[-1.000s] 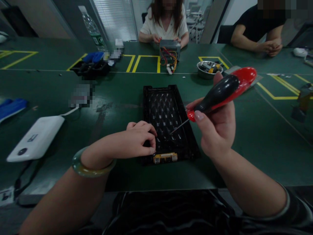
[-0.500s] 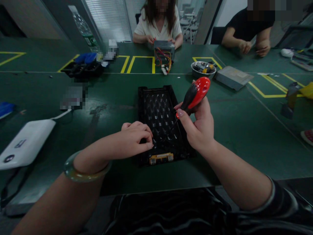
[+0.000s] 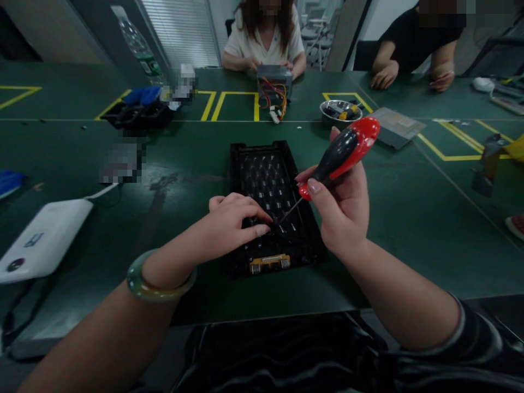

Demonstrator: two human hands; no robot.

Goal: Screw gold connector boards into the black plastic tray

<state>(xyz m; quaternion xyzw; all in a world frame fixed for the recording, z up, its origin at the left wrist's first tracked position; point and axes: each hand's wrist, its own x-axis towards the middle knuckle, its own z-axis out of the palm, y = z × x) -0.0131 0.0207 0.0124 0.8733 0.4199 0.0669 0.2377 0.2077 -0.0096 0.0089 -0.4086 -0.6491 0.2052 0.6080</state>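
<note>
A screwdriver [image 3: 341, 155] with a red and black handle is gripped in my right hand [image 3: 347, 210]. Its thin shaft slants down to the left, over a black plastic casing [image 3: 309, 232] lying on the table. My left hand [image 3: 241, 224] reaches across the casing's left side, thumb and forefinger brought close together beside the screwdriver's tip. Anything between those fingertips is too small to make out. Inside the casing runs a pattern of small shiny marks, and a circuit board [image 3: 270, 262] with metal connectors sits at its near end.
On the left lie a white device [image 3: 47, 237] with a cable and a black tray [image 3: 137, 112] holding something blue. Beyond the casing are a metal bowl [image 3: 340, 113] of tools and a flat metal box [image 3: 395, 128]. Opposite, a person holds a power supply [image 3: 274, 82] with wires.
My right hand has drawn the screwdriver up and to the right, tilting it more. My left hand has moved right, its fingertips now at the tip.
</note>
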